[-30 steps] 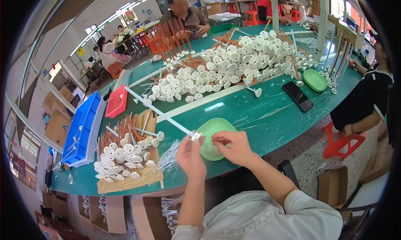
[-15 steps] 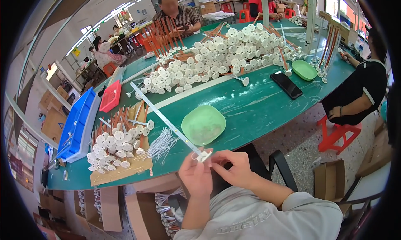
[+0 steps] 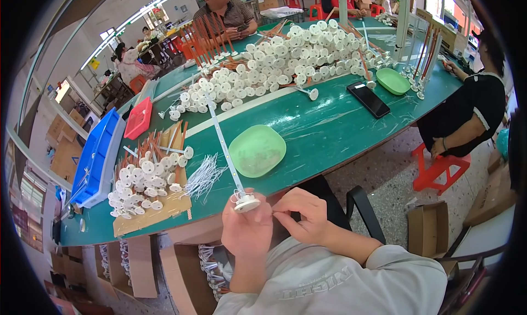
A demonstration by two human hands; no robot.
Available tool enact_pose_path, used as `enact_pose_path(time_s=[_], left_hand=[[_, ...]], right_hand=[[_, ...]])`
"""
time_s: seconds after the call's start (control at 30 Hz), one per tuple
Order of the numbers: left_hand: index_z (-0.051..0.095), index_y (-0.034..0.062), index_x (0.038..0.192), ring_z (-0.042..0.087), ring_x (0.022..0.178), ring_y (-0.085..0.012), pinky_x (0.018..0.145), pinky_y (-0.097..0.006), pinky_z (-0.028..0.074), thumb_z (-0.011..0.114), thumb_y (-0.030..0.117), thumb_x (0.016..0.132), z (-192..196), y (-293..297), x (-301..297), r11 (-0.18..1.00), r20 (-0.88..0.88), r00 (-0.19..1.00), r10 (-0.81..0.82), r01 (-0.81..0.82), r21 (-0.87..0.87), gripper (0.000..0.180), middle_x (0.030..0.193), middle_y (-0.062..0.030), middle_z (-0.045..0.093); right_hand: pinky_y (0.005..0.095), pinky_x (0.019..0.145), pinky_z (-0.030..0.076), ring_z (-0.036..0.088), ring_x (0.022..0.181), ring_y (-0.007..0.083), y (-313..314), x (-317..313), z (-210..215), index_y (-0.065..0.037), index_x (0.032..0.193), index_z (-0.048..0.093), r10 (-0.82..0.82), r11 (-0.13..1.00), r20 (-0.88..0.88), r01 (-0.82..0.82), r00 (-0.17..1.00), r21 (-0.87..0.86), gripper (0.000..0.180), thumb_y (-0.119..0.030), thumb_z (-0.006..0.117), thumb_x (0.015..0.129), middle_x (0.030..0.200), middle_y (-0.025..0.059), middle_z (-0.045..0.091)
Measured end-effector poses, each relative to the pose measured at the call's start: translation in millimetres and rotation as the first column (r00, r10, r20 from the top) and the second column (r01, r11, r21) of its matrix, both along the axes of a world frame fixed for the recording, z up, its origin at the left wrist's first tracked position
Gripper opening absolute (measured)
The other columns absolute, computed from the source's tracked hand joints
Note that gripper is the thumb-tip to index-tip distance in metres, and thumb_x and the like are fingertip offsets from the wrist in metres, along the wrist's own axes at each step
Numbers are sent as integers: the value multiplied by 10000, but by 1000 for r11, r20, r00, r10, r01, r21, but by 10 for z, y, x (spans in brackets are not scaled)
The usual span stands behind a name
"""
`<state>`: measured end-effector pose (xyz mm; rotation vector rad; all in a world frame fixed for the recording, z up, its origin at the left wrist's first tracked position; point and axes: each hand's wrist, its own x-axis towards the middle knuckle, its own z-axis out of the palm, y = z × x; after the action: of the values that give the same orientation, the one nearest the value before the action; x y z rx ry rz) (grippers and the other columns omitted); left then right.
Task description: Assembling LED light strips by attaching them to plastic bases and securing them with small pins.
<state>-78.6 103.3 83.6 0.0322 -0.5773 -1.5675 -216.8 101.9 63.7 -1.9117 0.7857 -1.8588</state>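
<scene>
In my left hand [image 3: 247,232] is a white round-based LED strip [image 3: 224,142], held at its disc base [image 3: 247,204] in closed fingers. The long narrow strip rises from the disc, leaning slightly left, with a thin white wire looped beside its foot. My right hand [image 3: 304,213] is pinched together close by the left fingertips; what lies in that pinch is too small to make out. Beyond my hands sits a light green bowl [image 3: 257,151] with small bits in it. Left of the strip lies a bundle of thin white wires [image 3: 204,177].
Many white disc-based pieces [image 3: 274,62] are heaped across the far table. A smaller pile [image 3: 145,178] rests on cardboard at left, near a blue bin [image 3: 99,156] and red tray [image 3: 138,119]. A phone [image 3: 368,100] and second green bowl [image 3: 393,81] lie right. Co-workers sit around.
The strip has swung more upright, and its disc base has turned and shifted left along with my left hand. My right hand keeps its pinch, also shifted slightly left. The whole view has shifted a little.
</scene>
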Motion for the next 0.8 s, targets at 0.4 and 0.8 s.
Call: enact_pose_path(time_s=[0.4,0.8], left_hand=[[480,-72,1203,432,738,-156,627,-276,351,527,300,936,13,73,-44,998,-105,992,-68,67,-19,460,1013,-172,629],[346,13,1407,494,1220,-332,1011,-419,416,672,180,878,-209,10,-144,955,73,987,146,-122,-271,643,1367,-176,482]], right_hand=[[319,612,456,561,702,247,29,32,-69,-22,829,630,58,998,83,-57,995,-14,161,50,716,713,803,95,625],[326,614,460,558,695,256,-51,-118,-43,26,884,599,-117,967,80,132,990,-220,204,126,653,715,822,121,622]])
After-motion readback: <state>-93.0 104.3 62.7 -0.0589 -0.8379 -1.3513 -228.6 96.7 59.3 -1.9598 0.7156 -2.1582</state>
